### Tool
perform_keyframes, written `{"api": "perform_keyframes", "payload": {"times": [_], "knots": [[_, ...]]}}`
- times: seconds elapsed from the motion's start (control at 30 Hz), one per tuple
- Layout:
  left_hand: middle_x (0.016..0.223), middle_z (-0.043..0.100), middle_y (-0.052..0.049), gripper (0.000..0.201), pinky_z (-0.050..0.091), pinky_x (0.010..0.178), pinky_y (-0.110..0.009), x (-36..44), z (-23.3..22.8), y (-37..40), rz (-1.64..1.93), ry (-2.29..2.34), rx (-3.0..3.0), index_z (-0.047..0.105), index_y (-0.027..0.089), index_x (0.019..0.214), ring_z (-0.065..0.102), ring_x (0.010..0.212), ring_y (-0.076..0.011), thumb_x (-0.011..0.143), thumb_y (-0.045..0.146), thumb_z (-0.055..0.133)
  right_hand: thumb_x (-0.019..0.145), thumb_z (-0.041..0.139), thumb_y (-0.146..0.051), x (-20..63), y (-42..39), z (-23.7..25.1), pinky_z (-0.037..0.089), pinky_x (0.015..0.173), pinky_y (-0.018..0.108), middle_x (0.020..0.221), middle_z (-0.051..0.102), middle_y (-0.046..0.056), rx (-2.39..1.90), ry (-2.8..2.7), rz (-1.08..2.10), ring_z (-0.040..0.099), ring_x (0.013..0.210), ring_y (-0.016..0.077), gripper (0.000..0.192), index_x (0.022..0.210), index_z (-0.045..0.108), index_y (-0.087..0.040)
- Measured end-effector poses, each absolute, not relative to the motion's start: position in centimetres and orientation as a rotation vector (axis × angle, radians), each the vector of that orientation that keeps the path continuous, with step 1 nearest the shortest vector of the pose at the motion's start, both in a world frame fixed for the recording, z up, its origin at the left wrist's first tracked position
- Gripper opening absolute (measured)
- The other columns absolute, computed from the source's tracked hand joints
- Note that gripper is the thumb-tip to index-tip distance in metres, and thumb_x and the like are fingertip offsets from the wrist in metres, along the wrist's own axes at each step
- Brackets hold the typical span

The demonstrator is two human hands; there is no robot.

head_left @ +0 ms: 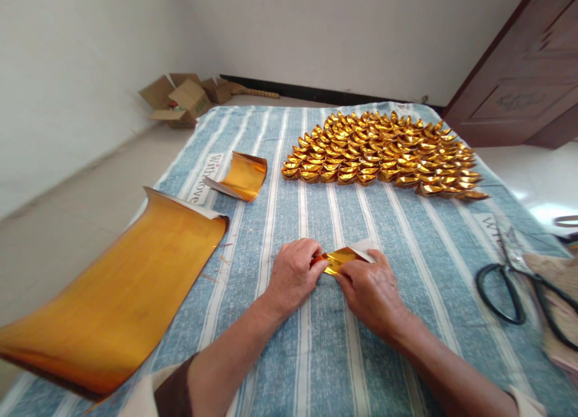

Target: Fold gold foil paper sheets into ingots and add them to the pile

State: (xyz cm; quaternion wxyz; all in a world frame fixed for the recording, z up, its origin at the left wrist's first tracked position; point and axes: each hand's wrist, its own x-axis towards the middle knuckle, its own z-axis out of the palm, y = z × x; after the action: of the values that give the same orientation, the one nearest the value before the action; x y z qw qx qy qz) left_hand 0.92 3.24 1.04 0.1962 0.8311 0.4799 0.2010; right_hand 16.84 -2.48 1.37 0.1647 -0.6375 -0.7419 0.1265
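Between my hands, just above the striped cloth point(289, 212), is a small piece of gold foil paper point(342, 257), partly folded, with its white back showing at the upper right. My left hand point(295, 271) pinches its left end between thumb and fingers. The right end is gripped by my right hand point(370, 287), thumb on the near edge. Palms and some fingertips are hidden. Beyond them sit many folded gold paper ingots point(379, 152) in close rows. A short stack of small gold foil sheets point(244, 175) lies curled at the left.
Large gold foil sheets point(121, 284) curl over the table's left side. Black-handled scissors point(510, 278) lie at the right beside a beige textured item point(553, 284). Open cardboard boxes point(185, 100) stand on the floor by the wall. A brown door point(519, 73) is at the far right.
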Motion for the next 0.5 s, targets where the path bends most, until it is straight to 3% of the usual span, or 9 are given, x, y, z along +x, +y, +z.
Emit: {"api": "perform_keyframes", "payload": {"times": [0.5], "knots": [[0.083,0.063,-0.005,0.011,0.042,0.073,-0.034,0.7,0.72,2.68,0.646,1.321,2.647,0.057,0.017,0.086,0.056,0.08,-0.0217,0.084,0.025,0.064,0.088,0.052,-0.018,16.78,-2.4,1.58,0.027,0.095,0.042,0.066,0.07,0.003,-1.829,-2.129,0.374,0.062,0.064,0.0181,0.026,0.064,0.063,-0.019]]}}
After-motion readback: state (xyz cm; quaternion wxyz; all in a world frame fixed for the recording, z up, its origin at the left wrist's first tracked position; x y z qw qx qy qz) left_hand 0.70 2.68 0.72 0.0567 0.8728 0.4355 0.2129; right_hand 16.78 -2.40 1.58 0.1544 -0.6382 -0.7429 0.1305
